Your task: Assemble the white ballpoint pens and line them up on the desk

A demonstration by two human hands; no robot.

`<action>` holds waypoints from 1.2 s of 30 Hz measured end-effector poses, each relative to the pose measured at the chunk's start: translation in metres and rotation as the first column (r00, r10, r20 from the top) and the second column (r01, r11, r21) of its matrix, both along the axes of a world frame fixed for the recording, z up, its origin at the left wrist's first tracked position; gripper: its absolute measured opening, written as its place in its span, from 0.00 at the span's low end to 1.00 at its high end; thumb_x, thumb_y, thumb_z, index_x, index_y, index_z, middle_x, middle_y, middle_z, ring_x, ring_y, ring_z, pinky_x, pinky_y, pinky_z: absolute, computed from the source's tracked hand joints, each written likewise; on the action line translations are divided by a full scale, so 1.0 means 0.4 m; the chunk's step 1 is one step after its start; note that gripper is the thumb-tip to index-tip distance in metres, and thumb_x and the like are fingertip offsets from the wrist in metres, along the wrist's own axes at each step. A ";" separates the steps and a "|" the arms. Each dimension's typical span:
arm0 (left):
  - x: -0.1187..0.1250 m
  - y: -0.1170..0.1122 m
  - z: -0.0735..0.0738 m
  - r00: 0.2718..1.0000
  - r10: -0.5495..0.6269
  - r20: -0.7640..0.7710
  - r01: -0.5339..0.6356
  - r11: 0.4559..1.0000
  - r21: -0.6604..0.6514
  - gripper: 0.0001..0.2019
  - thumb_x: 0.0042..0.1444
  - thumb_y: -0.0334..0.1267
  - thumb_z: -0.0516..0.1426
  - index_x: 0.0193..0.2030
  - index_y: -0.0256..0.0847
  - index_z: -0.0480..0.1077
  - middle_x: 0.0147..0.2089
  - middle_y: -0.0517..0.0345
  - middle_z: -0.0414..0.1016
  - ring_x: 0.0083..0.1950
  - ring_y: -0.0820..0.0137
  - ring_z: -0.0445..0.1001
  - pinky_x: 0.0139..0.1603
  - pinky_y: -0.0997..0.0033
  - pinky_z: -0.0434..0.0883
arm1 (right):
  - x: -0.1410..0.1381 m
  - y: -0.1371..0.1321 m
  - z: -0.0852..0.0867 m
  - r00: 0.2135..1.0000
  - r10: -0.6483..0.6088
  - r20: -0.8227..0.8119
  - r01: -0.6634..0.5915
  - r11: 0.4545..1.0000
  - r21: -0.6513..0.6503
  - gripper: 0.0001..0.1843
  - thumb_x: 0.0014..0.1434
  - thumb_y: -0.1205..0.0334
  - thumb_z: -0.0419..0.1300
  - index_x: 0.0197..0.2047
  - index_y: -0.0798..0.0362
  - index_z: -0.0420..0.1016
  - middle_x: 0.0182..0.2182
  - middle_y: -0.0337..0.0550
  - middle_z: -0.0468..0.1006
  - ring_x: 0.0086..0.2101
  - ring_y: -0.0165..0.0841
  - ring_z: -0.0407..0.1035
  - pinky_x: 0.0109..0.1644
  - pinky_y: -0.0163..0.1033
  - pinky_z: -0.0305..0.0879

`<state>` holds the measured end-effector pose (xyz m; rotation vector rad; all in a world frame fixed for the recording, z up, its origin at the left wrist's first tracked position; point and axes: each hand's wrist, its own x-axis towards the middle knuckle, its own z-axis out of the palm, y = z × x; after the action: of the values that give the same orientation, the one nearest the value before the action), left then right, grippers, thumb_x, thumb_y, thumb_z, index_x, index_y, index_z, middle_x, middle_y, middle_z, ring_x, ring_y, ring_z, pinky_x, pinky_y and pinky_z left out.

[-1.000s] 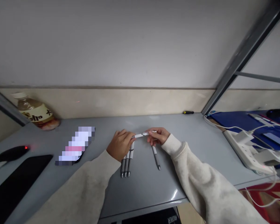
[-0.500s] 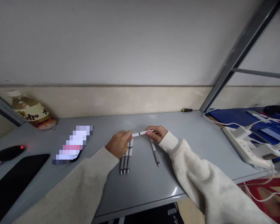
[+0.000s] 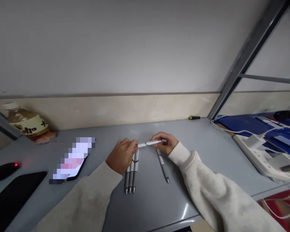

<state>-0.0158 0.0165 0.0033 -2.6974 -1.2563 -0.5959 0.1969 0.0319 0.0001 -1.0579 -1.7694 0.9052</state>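
A white pen point(image 3: 147, 144) with a clip lies level between my two hands, a little above the desk. My left hand point(image 3: 122, 155) is closed on one end of it, the thumb and fingertips hiding that tip. My right hand point(image 3: 166, 142) has its thumb and fingers curled round the clip end, leaving most of the clip in sight. Below my left hand, three white and grey pens point(image 3: 130, 175) lie side by side on the desk, their upper ends partly covered by the hand. Another white and grey pen point(image 3: 163, 166) lies slanted below my right hand.
On the grey desk point(image 3: 147, 206), a phone with a lit, blurred screen point(image 3: 73, 159), a black flat object point(image 3: 16, 196) and a drink bottle point(image 3: 29, 124) are at left. A small yellow and black tool point(image 3: 194, 118) lies by the wall. A power strip point(image 3: 256, 158) with cables is at right.
My right fingers have slid toward the pen's clip end, so more of the clip shows. My left hand keeps its grip. The whole view has shifted slightly.
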 end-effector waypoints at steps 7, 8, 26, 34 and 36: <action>0.003 -0.003 -0.001 0.994 0.096 -0.055 -0.089 0.989 0.115 0.13 0.62 0.34 0.41 0.31 0.41 0.64 0.30 0.54 0.70 0.35 0.64 0.65 0.34 0.65 0.57 | -0.003 0.001 -0.008 0.995 0.065 0.076 -0.054 0.988 -0.144 0.18 0.52 0.49 0.55 0.24 0.57 0.71 0.16 0.37 0.66 0.18 0.25 0.57 0.22 0.31 0.53; 0.003 -0.003 -0.002 0.992 0.115 -0.056 -0.108 0.987 0.120 0.14 0.62 0.34 0.41 0.30 0.41 0.64 0.29 0.55 0.70 0.34 0.64 0.65 0.34 0.65 0.57 | -0.004 0.001 -0.007 0.997 0.042 0.070 -0.035 0.994 -0.103 0.15 0.49 0.51 0.59 0.27 0.57 0.72 0.19 0.38 0.68 0.21 0.25 0.59 0.23 0.31 0.55; 0.015 -0.015 -0.008 0.989 0.146 0.026 -0.145 0.989 -0.037 0.11 0.62 0.39 0.42 0.33 0.41 0.62 0.31 0.57 0.69 0.35 0.65 0.67 0.35 0.66 0.59 | 0.022 0.003 0.022 0.984 0.056 0.169 -0.031 0.989 -0.146 0.17 0.53 0.52 0.53 0.25 0.57 0.72 0.18 0.39 0.70 0.20 0.26 0.59 0.24 0.32 0.55; 0.010 -0.011 -0.009 0.996 0.089 0.021 -0.088 0.994 -0.063 0.08 0.61 0.36 0.45 0.34 0.42 0.63 0.32 0.58 0.70 0.37 0.65 0.66 0.36 0.67 0.59 | 0.018 -0.001 0.027 0.998 0.013 0.056 -0.010 0.998 -0.058 0.10 0.36 0.65 0.64 0.25 0.55 0.69 0.22 0.36 0.68 0.24 0.26 0.60 0.23 0.29 0.54; 0.011 -0.012 -0.009 0.997 0.071 0.042 -0.067 0.995 -0.075 0.09 0.61 0.36 0.44 0.35 0.42 0.63 0.34 0.57 0.70 0.38 0.65 0.66 0.37 0.67 0.60 | 0.016 -0.001 0.026 0.999 0.001 0.049 0.003 0.996 -0.089 0.11 0.38 0.61 0.64 0.28 0.55 0.70 0.21 0.36 0.68 0.22 0.25 0.59 0.23 0.30 0.55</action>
<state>-0.0114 0.0119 -0.0004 -2.7006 -1.4034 -0.6157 0.2033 0.0313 0.0104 -1.1464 -1.7825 0.9726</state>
